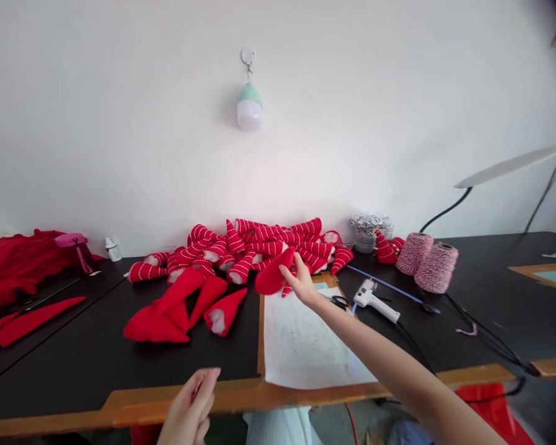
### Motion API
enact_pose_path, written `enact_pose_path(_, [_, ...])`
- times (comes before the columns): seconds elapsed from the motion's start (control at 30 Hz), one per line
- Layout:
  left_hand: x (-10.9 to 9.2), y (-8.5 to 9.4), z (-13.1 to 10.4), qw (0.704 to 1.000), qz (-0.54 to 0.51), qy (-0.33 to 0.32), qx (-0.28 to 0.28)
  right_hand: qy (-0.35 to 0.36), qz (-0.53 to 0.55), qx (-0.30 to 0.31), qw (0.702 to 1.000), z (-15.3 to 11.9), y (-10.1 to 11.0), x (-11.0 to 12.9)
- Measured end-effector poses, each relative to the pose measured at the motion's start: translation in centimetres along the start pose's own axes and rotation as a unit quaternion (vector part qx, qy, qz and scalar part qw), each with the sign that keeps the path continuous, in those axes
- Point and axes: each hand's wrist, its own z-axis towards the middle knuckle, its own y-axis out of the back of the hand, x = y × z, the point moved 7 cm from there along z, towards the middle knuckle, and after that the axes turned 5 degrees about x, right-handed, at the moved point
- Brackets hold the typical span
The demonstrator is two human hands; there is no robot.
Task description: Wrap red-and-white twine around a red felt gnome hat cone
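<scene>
Head view, right hand (301,281) grip grasping red cone (271,277), left hand (192,408) released at table edge (134,402).

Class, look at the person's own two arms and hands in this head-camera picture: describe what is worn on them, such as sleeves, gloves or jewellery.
Both are bare. The right hand and its long forearm show no sleeve, glove, watch or bracelet as far as the picture's edge. The left hand is also ungloved, with no ring visible; its wrist is cut off by the bottom edge, so a sleeve there cannot be ruled out. The fingernails look short and unpainted.

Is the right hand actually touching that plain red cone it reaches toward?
Touching: the head view shows the right hand with its fingers closed on the edge of the plain red cone.
</scene>
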Motion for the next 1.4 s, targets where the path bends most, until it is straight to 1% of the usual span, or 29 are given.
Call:
enact_pose_path(0.03, [-1.2,-2.7,0.4,0.998,0.015,-0.029,0.046,-0.014,-0.005,0.020,1.000,-1.1,0.8,-0.4])
enact_pose_path(0.07, [-2.1,-5.6,0.8,0.993,0.039,-0.043,0.101,-0.028,-0.018,0.039,0.999,-2.1,1.4,-0.9])
enact_pose_path(0.1, [-3.2,-8.3,1.4,0.987,0.060,-0.065,0.134,-0.040,-0.034,0.056,0.997,-3.1,1.9,-1.4])
enact_pose_path(0.13, [-4.5,-10.6,2.0,0.981,0.079,-0.098,0.147,-0.047,-0.053,0.063,0.995,-3.9,2.2,-2.0])
enact_pose_path(0.2, [-7.4,-14.8,3.4,0.961,0.110,-0.204,0.151,-0.045,-0.088,0.043,0.994,-5.0,2.8,-3.1])
enact_pose_path(0.27, [-9.5,-18.0,5.1,0.940,0.129,-0.289,0.130,-0.027,-0.116,-0.006,0.993,-5.7,3.3,-3.8])
enact_pose_path(0.3, [-10.0,-19.3,6.0,0.934,0.130,-0.311,0.122,-0.016,-0.127,-0.027,0.991,-6.0,3.3,-4.2])
enact_pose_path(0.37, [-10.1,-21.6,7.9,0.925,0.154,-0.322,0.128,0.004,-0.142,-0.051,0.988,-6.4,3.2,-4.8])
enact_pose_path(0.4, [-9.9,-22.3,8.8,0.922,0.166,-0.324,0.132,0.011,-0.146,-0.049,0.988,-6.5,3.0,-5.2])
enact_pose_path(0.43, [-9.6,-22.9,9.5,0.920,0.171,-0.326,0.137,0.013,-0.143,-0.036,0.989,-6.7,2.7,-5.6])
enact_pose_path(0.5, [-8.9,-23.5,10.7,0.922,0.154,-0.318,0.160,0.003,-0.123,0.010,0.992,-7.0,2.1,-6.4])
enact_pose_path(0.57, [-8.0,-23.7,11.5,0.928,0.115,-0.293,0.197,-0.021,-0.098,0.060,0.993,-7.2,1.5,-7.1])
enact_pose_path(0.63, [-7.4,-23.6,12.1,0.931,0.085,-0.275,0.223,-0.046,-0.078,0.093,0.992,-7.2,1.3,-7.3])
enact_pose_path(0.7, [-6.9,-23.4,12.4,0.931,0.086,-0.270,0.229,-0.066,-0.061,0.098,0.991,-7.1,1.5,-7.2])
enact_pose_path(0.8, [-6.0,-23.5,12.4,0.927,0.123,-0.255,0.245,-0.086,-0.044,0.071,0.993,-7.0,2.1,-6.6])
enact_pose_path(0.83, [-5.8,-23.5,12.3,0.926,0.133,-0.252,0.248,-0.089,-0.039,0.071,0.993,-7.0,2.1,-6.5])
enact_pose_path(0.87, [-5.7,-23.5,12.1,0.926,0.140,-0.252,0.245,-0.093,-0.030,0.084,0.992,-7.0,1.9,-6.4])
enact_pose_path(0.97, [-5.7,-23.2,11.8,0.930,0.135,-0.256,0.226,-0.119,0.008,0.163,0.979,-7.4,1.0,-6.8])
enact_pose_path(1.03, [-5.9,-23.1,11.8,0.928,0.137,-0.262,0.226,-0.140,0.016,0.193,0.971,-7.5,0.8,-7.3])
enact_pose_path(1.1, [-6.1,-23.2,11.9,0.919,0.157,-0.286,0.223,-0.135,0.004,0.193,0.972,-7.3,1.1,-7.4])
enact_pose_path(1.2, [-6.2,-23.3,12.1,0.901,0.192,-0.322,0.216,-0.090,-0.025,0.187,0.978,-6.8,1.6,-6.8])
enact_pose_path(1.27, [-5.7,-23.6,12.4,0.900,0.207,-0.308,0.228,-0.082,-0.047,0.191,0.977,-6.7,1.6,-6.8])
enact_pose_path(1.33, [-5.2,-23.9,12.6,0.897,0.219,-0.293,0.247,-0.088,-0.061,0.196,0.975,-6.5,1.5,-7.0])
enact_pose_path(1.4, [-5.0,-24.0,12.7,0.897,0.213,-0.294,0.254,-0.087,-0.067,0.214,0.971,-6.1,1.5,-7.1])
